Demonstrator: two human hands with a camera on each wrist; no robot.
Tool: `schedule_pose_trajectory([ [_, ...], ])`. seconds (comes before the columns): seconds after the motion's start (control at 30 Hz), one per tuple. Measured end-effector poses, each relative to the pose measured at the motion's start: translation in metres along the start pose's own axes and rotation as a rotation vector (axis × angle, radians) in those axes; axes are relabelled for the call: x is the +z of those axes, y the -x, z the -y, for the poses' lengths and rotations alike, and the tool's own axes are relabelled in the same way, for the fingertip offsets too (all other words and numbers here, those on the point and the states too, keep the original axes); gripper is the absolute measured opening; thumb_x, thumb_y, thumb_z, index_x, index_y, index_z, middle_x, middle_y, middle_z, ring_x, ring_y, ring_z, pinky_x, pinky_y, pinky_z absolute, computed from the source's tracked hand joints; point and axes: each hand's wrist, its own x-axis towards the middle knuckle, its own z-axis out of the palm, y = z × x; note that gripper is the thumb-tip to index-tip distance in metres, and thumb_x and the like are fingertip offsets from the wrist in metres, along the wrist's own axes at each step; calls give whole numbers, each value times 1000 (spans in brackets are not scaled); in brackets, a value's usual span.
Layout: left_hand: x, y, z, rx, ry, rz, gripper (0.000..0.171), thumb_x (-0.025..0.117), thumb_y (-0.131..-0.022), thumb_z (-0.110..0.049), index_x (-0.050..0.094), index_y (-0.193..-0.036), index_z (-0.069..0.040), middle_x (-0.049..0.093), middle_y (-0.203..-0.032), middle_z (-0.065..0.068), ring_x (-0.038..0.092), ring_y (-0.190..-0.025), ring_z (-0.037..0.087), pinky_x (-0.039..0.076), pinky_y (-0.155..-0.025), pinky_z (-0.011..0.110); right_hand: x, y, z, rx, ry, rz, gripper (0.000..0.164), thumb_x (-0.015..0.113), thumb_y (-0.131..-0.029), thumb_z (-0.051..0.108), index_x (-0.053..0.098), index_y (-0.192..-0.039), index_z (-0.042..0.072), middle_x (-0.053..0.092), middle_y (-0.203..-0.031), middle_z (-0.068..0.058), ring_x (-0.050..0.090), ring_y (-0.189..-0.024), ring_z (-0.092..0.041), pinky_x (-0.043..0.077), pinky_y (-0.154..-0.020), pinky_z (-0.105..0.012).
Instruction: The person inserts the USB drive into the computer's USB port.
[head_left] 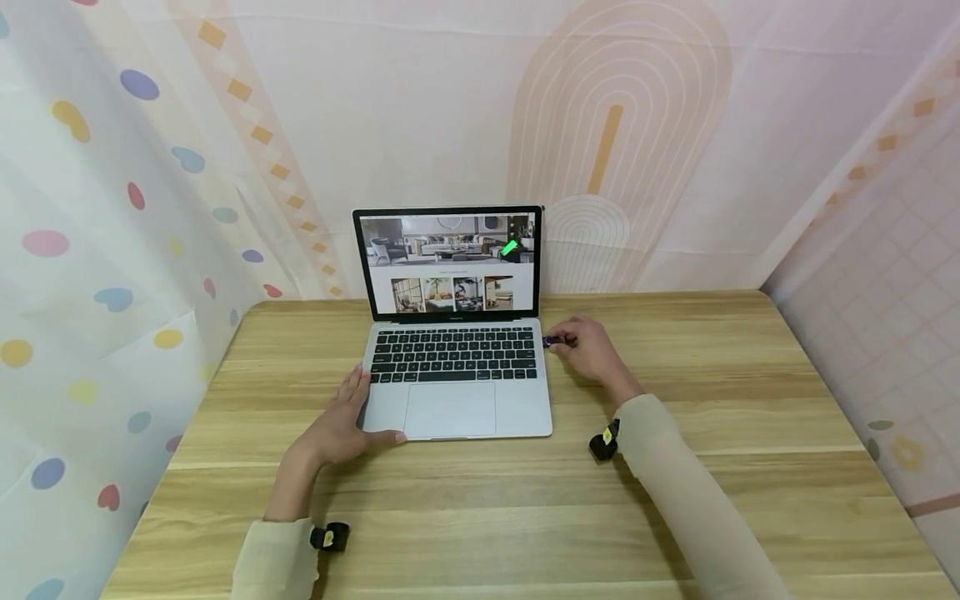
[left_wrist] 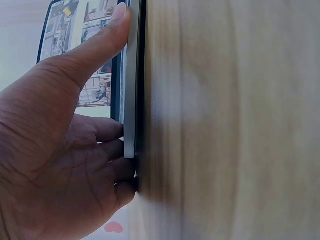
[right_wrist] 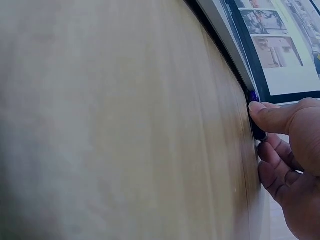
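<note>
A silver laptop stands unfolded on the wooden table, its lit screen showing a page with pictures of furniture. My left hand holds its front left corner: the thumb lies at the front edge and the fingers bend against the left side, as the left wrist view also shows. At the laptop's right side, my right hand pinches a small dark USB stick between thumb and forefinger. The stick's purple end meets the side of the laptop. How far it sits in a port is hidden.
The wooden table runs out around the laptop on all sides. Behind it hangs a patterned cloth, with a dotted cloth on the left. Black wrist cameras are strapped at both sleeves.
</note>
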Motion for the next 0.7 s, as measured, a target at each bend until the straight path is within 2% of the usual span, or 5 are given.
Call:
schedule_pose_trajectory([
  [0.2, 0, -1, 0, -2, -4, -3, 131, 81, -78, -62, 5, -163, 3, -4, -172, 24, 0, -158, 49, 14, -125, 67, 0, 0, 2, 27, -4, 11, 23, 73, -95, 12, 77, -117, 9, 68, -110, -14, 63, -101, -30, 56, -91, -45],
  [0.5, 1, -4, -2, -3, -21, 0, 132, 80, -77, -65, 5, -163, 2, -4, -172, 24, 0, -158, 50, 14, -125, 67, -4, 2, 1, -1, 21, 22, 30, 74, -94, 12, 73, -124, 7, 67, -115, -16, 64, -105, -31, 55, -94, -47],
  [0.7, -1, -2, -2, -10, -12, 17, 131, 80, -78, -64, 5, -163, 3, -5, -172, 24, 0, -158, 49, 14, -125, 67, -6, 8, 5, -20, 18, 28, 35, 75, -93, 17, 71, -126, 6, 67, -116, -16, 63, -107, -32, 54, -99, -48],
])
